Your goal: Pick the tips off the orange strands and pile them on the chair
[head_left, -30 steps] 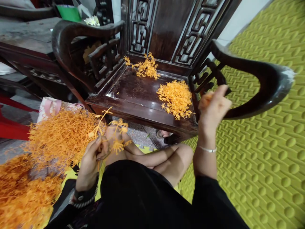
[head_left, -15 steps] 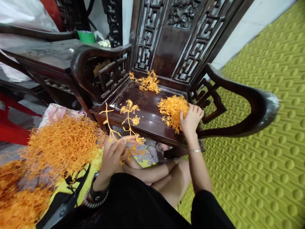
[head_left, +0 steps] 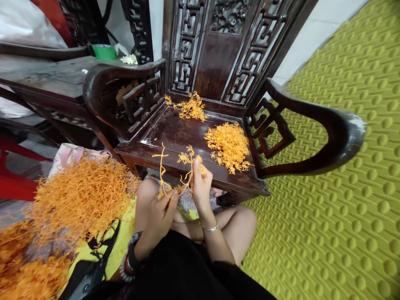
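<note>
An orange plastic branched stem (head_left: 161, 168) rises from the fingers of my left hand (head_left: 162, 210), which pinches it low down over my lap. Its left branch is bare, while the right one carries small spidery blossoms (head_left: 183, 158). My right hand (head_left: 201, 183) is closed with thumb and fingers on a blossom at the right branch; the fingers partly hide it. Beyond my right hand, a heap of loose orange plastic blossoms (head_left: 229, 143) lies on the seat of the dark wooden chair (head_left: 168, 129). A smaller blossom cluster (head_left: 192, 107) rests near the chair's back.
A large tangle of orange stems (head_left: 84, 191) is piled at my left, before a pink-handled bag (head_left: 75, 154). More orange pieces (head_left: 34, 275) lie lower left, near a black strapped item (head_left: 90, 266). The carved armrest (head_left: 334, 141) curves out on the right above yellow bumpy matting (head_left: 359, 216).
My right hand has left the blossom heap on the seat and come left to the stem's right branch. My left hand has shifted slightly right, still pinching the stem.
</note>
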Tool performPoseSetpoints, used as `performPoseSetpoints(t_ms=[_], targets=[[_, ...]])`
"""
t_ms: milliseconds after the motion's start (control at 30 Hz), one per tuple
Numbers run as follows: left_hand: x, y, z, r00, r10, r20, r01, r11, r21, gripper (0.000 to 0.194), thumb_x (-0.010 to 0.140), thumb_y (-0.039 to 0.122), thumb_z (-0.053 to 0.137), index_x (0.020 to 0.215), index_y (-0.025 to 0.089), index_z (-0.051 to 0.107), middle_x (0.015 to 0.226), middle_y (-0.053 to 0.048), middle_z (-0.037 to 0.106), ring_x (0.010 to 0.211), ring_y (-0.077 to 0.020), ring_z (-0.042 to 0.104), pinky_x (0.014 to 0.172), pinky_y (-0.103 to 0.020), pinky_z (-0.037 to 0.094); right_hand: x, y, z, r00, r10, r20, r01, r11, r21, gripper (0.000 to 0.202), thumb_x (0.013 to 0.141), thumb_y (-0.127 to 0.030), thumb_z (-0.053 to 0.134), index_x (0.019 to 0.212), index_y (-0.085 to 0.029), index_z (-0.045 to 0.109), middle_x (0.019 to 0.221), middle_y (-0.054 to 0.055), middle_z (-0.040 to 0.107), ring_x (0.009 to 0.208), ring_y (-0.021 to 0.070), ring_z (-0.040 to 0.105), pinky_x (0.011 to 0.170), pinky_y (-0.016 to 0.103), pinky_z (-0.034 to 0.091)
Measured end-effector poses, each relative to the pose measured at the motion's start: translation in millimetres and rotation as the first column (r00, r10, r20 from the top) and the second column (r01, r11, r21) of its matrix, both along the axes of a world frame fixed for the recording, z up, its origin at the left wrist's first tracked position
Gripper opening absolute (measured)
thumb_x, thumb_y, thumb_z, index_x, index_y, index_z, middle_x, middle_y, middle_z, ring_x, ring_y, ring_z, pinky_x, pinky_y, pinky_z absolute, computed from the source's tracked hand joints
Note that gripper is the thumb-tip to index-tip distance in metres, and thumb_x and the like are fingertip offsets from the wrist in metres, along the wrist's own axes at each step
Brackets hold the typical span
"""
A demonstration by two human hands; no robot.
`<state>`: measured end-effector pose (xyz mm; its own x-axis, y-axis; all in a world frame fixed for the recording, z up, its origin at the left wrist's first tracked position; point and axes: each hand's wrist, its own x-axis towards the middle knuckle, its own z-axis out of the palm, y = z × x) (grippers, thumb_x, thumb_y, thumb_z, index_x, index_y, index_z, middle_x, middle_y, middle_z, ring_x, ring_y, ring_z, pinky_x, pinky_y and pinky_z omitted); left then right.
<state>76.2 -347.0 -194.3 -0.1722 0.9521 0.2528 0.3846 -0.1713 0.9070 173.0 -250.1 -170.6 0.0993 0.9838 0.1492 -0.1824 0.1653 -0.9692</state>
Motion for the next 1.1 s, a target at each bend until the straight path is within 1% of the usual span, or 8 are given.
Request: performPoseSetpoints(t_ms=[267, 433, 567, 667, 767, 933, 1000, 1100], targets=[[19, -15, -10.7, 0.932, -0.172, 0.320, 0.205, 0.976, -0.071, 0.042, 0.094, 0.042, 0.043, 0.061, 0.018, 0.050, 0.054, 0.001, 0.042, 0.053, -0.0133, 0.041, 0.056, -0.029, 0.031, 14, 2, 14.0, 0.927, -0.376, 0.014, 0.369, 0.917, 0.153, 0.062, 0.087, -0.068, 0.039, 0.051, -0.023, 0.015, 0.044, -0.006, 0.017, 0.040, 0.0072, 0.014, 0.040, 0.025, 0.012], [26, -26, -12.8, 0.809, -0.179, 0.560, 0.238, 0.971, -0.033, 0.051, 0.091, 0.053, 0.046, 0.053, 0.019, 0.042, 0.049, 0.002, 0.033, 0.046, -0.0106, 0.029, 0.047, -0.029, 0.023, 30, 6, 43.4, 0.931, -0.362, -0.036, 0.363, 0.915, 0.175, 0.059, 0.089, -0.066, 0.034, 0.053, -0.024, 0.015, 0.045, -0.006, 0.017, 0.039, 0.0090, 0.020, 0.039, 0.024, 0.019], [15, -40, -13.7, 0.725, -0.086, 0.683, 0.128, 0.992, -0.012, 0.056, 0.090, 0.053, 0.047, 0.047, 0.020, 0.033, 0.043, 0.004, 0.025, 0.041, -0.0089, 0.020, 0.041, -0.028, 0.016, 78, 49, 71.5, 0.907, -0.408, 0.103, 0.370, 0.890, 0.267, 0.058, 0.089, -0.071, 0.007, 0.055, -0.025, 0.016, 0.049, -0.007, 0.012, 0.039, 0.0096, 0.016, 0.041, 0.024, 0.020], [6, -42, -5.6, 0.733, 0.029, 0.680, 0.022, 0.998, -0.067, 0.055, 0.092, 0.049, 0.045, 0.048, 0.020, 0.030, 0.044, 0.004, 0.024, 0.042, -0.0092, 0.022, 0.041, -0.027, 0.018, 111, 91, 77.7, 0.787, -0.530, 0.316, 0.402, 0.829, 0.389, 0.058, 0.090, -0.069, 0.013, 0.056, -0.024, 0.024, 0.053, -0.006, 0.016, 0.044, 0.0096, 0.021, 0.046, 0.026, 0.023], [3, -36, 2.0, 0.765, -0.008, 0.644, 0.040, 0.999, -0.034, 0.055, 0.091, 0.054, 0.043, 0.049, 0.019, 0.037, 0.045, 0.003, 0.030, 0.041, -0.0094, 0.027, 0.041, -0.026, 0.019, 130, 120, 67.9, 0.556, -0.538, 0.634, 0.322, 0.842, 0.433, 0.056, 0.089, -0.065, 0.034, 0.055, -0.022, 0.032, 0.052, -0.004, 0.024, 0.050, 0.0106, 0.029, 0.053, 0.027, 0.028], [3, -26, 5.2, 0.768, -0.119, 0.630, 0.167, 0.986, -0.018, 0.048, 0.088, 0.056, 0.047, 0.058, 0.018, 0.050, 0.053, 0.000, 0.044, 0.048, -0.0114, 0.038, 0.043, -0.024, 0.027, 152, 146, 40.6, 0.118, -0.192, 0.974, 0.330, 0.933, 0.144, 0.026, 0.080, -0.041, 0.063, 0.075, -0.016, 0.057, 0.075, 0.007, 0.059, 0.075, 0.0205, 0.053, 0.074, 0.033, 0.040], [2, -23, 6.6, 0.778, -0.122, 0.616, 0.168, 0.986, -0.017, 0.047, 0.087, 0.057, 0.049, 0.060, 0.018, 0.053, 0.055, -0.001, 0.046, 0.050, -0.0120, 0.040, 0.045, -0.024, 0.030, 156, 145, 33.7, 0.072, -0.105, 0.992, 0.344, 0.936, 0.074, 0.028, 0.078, -0.040, 0.065, 0.085, -0.014, 0.061, 0.094, 0.015, 0.062, 0.093, 0.0277, 0.056, 0.084, 0.040, 0.040], [2, -19, 9.6, 0.798, -0.114, 0.592, 0.140, 0.990, 0.001, 0.047, 0.089, 0.056, 0.046, 0.063, 0.018, 0.055, 0.055, -0.001, 0.046, 0.050, -0.0120, 0.039, 0.045, -0.024, 0.030, 145, 118, 30.1, 0.172, -0.339, 0.925, 0.317, 0.908, 0.274, 0.040, 0.079, -0.046, 0.062, 0.099, -0.012, 0.059, 0.117, 0.020, 0.056, 0.113, 0.0324, 0.048, 0.095, 0.048, 0.036]])
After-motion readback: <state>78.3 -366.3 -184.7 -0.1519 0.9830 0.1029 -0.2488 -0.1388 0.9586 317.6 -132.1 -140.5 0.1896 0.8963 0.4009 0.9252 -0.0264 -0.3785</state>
